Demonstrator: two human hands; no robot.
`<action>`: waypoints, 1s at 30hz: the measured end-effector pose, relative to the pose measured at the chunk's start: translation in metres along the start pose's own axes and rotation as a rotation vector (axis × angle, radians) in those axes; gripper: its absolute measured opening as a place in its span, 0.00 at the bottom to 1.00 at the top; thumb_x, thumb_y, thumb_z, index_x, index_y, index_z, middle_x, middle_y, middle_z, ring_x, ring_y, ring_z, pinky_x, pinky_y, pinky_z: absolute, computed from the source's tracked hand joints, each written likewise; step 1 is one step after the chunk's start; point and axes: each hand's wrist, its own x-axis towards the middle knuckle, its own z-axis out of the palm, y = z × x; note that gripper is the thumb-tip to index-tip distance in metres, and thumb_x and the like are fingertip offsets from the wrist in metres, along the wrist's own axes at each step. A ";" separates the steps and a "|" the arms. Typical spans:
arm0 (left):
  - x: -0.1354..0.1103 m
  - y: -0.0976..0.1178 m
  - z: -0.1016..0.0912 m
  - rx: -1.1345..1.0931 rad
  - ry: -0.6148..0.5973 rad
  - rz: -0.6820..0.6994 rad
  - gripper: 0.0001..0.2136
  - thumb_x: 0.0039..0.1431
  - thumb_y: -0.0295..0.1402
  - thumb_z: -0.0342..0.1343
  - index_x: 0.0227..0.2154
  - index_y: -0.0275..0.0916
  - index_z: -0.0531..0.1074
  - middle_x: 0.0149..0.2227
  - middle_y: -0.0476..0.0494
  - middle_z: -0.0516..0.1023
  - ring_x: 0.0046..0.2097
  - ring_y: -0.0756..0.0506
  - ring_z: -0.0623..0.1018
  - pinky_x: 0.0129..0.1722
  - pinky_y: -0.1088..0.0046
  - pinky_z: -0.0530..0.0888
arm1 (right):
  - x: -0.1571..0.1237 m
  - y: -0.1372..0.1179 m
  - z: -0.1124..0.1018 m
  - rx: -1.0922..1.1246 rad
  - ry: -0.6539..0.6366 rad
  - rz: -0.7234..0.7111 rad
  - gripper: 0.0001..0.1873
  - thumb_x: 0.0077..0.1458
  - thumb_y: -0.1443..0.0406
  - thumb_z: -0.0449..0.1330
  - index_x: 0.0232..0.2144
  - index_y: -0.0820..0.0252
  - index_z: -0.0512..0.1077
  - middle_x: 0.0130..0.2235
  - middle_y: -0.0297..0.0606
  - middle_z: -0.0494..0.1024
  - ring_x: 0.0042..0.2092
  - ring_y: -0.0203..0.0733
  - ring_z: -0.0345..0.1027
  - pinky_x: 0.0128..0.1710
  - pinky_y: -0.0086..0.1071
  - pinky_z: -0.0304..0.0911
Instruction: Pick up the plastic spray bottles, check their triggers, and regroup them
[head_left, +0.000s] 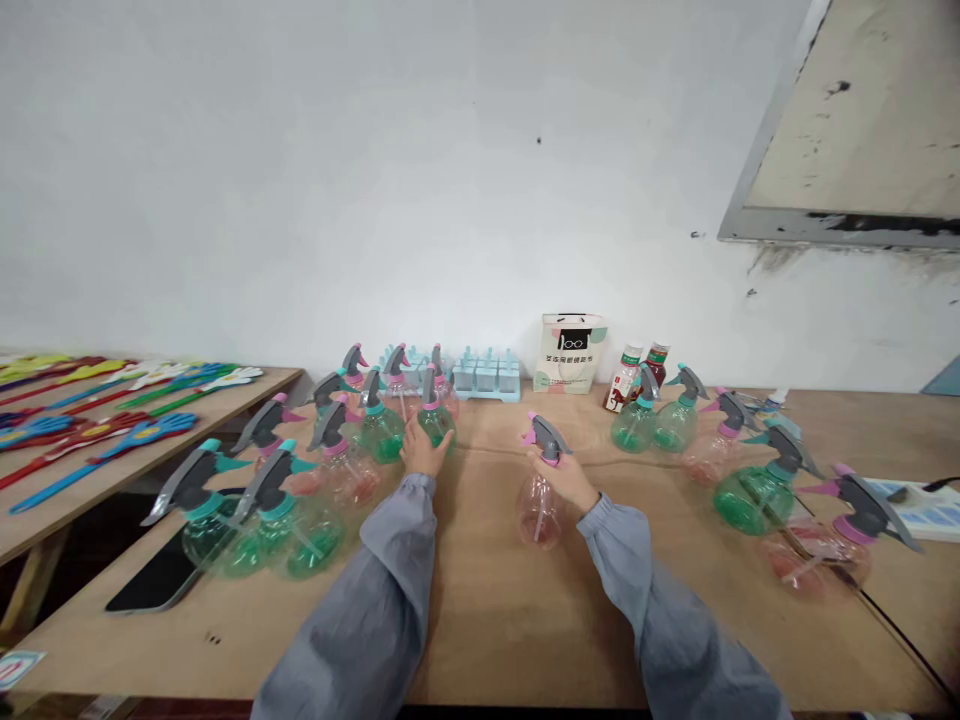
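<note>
My left hand (421,452) is closed around the base of a green spray bottle (436,418) with a grey trigger and pink collar, at the right edge of a cluster of bottles. My right hand (568,478) grips the neck of a pink spray bottle (538,510) with a grey trigger, standing alone at the middle of the wooden table (495,610). Both arms wear grey sleeves.
Several green and pink spray bottles stand left (300,500) and right (757,490). A black phone (154,582) lies at the left front. At the back are light-blue moulds (486,378), a paper bag (571,352) and two drink bottles (626,378). Hand-shaped clappers (112,420) cover a side table. A power strip (919,505) lies far right.
</note>
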 end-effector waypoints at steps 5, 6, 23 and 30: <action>-0.050 -0.001 0.001 0.074 -0.015 0.075 0.39 0.53 0.47 0.60 0.64 0.33 0.56 0.61 0.25 0.66 0.62 0.28 0.67 0.60 0.45 0.64 | 0.010 -0.019 -0.008 0.173 0.003 0.042 0.19 0.42 0.57 0.67 0.39 0.55 0.78 0.44 0.40 0.83 0.49 0.51 0.75 0.45 0.41 0.70; -0.061 -0.003 -0.001 0.062 -0.015 0.106 0.40 0.52 0.48 0.61 0.63 0.34 0.57 0.59 0.26 0.67 0.61 0.28 0.68 0.59 0.46 0.65 | 0.011 -0.026 -0.010 0.257 -0.018 0.060 0.21 0.41 0.58 0.68 0.41 0.55 0.78 0.46 0.40 0.83 0.51 0.52 0.75 0.43 0.39 0.71; -0.097 -0.014 -0.008 -0.061 -0.017 0.281 0.36 0.43 0.49 0.65 0.54 0.37 0.64 0.47 0.37 0.67 0.53 0.33 0.71 0.56 0.47 0.68 | 0.008 -0.052 0.001 0.453 -0.253 0.007 0.18 0.41 0.60 0.64 0.38 0.56 0.79 0.35 0.38 0.83 0.39 0.47 0.77 0.31 0.33 0.66; -0.099 -0.011 -0.009 -0.071 -0.046 0.268 0.36 0.44 0.49 0.64 0.55 0.37 0.63 0.48 0.38 0.67 0.53 0.34 0.70 0.56 0.48 0.67 | 0.010 -0.042 0.000 0.436 -0.429 0.054 0.20 0.41 0.60 0.64 0.41 0.54 0.78 0.37 0.37 0.83 0.39 0.47 0.76 0.35 0.35 0.66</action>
